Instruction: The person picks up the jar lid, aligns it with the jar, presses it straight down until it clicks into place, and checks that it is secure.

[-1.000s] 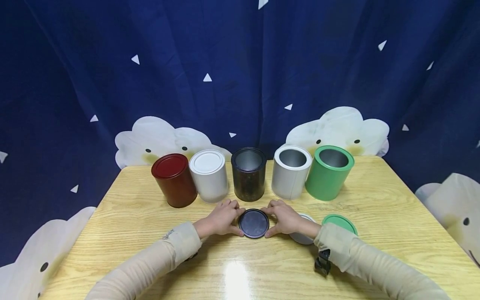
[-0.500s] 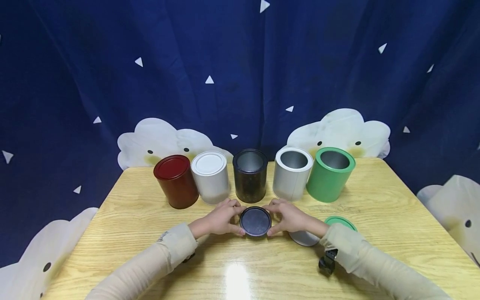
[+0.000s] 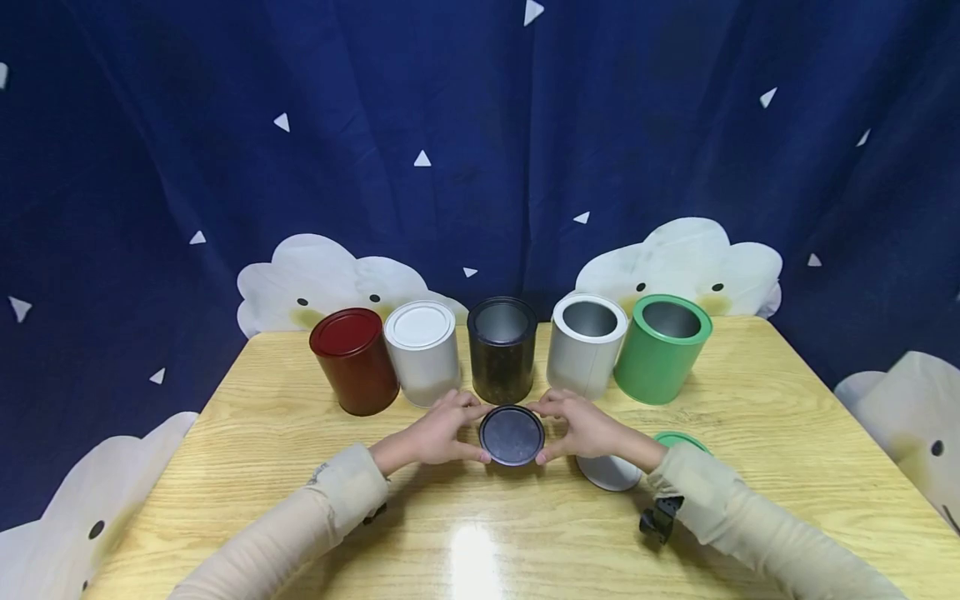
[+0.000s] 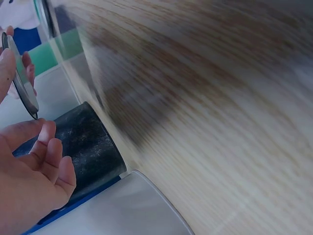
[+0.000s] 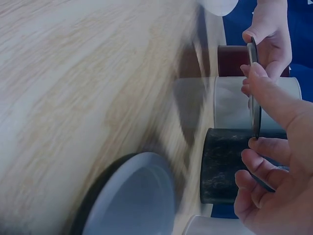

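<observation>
A: Head view 1st. Where's the blk lid (image 3: 512, 435)?
B: Btwn L hand (image 3: 437, 432) & R hand (image 3: 581, 427), just this side of the blk can (image 3: 501, 367). Both pinch its rim, thumbs near side, fingers far side.
A: Rest of the row?
B: L to R: red can (image 3: 360, 375) & capped wht can (image 3: 426, 367), lids on; then blk can, open wht can (image 3: 581, 367), green can (image 3: 656, 371), all 3 uncovered. Wht lid (image 3: 609, 473) lies on the tbl (image 3: 262, 392) by R hand; green lid (image 3: 678, 439) partly hidden by R sleeve (image 3: 701, 492).
A: Blk lid on the tbl or off? Hard to say from above.
B: L wrist cam settles it: lid's edge-on, off the wood. L hand's fingertip is at the rim, its other fingers loosely bent; R hand shows beyond the lid.
A: R wrist cam?
B: Same gap, lid approx parallel to tbl. R hand pinches rim btwn thumb & fingertip, other fingers curled. Shows blk can's scuffed side too, plus more of wht lid's face, which R hand part-covers in head view.
</observation>
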### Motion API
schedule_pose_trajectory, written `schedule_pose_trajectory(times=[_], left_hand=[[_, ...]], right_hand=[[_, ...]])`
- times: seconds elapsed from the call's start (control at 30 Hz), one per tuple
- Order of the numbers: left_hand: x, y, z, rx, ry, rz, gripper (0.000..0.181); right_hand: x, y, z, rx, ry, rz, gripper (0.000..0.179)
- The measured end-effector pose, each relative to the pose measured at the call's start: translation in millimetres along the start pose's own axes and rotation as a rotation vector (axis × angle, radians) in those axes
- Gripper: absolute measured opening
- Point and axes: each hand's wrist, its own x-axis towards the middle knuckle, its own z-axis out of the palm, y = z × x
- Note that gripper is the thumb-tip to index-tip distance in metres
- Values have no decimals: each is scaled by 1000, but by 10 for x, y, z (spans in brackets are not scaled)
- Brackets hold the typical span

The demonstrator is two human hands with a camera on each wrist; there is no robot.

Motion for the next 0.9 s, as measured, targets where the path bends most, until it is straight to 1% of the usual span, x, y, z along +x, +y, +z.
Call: schedule_pose_trajectory(times=[0.1, 0.3, 0.53, 0.7, 0.77, 0.9], left_hand=[[-5, -15, 1, -24, 15, 18, 65], [-21, -39, -31, -87, 61, 53, 65], [-33, 1, -118, -151, 95, 60, 67], [-47, 18, -188, -211, 110, 37, 66], [-50, 22, -213, -224, 120, 33, 65], [-47, 32, -246, -230, 150, 49, 65]], right_hand=[[2, -3, -13, 4, 8, -10, 66], [10, -51, -70, 56, 14, -8, 69], [17, -77, -137, 66, 42, -15, 70], [29, -117, -185, 90, 66, -22, 70], [35, -133, -209, 94, 76, -24, 70], [40, -151, -245, 102, 97, -29, 70]])
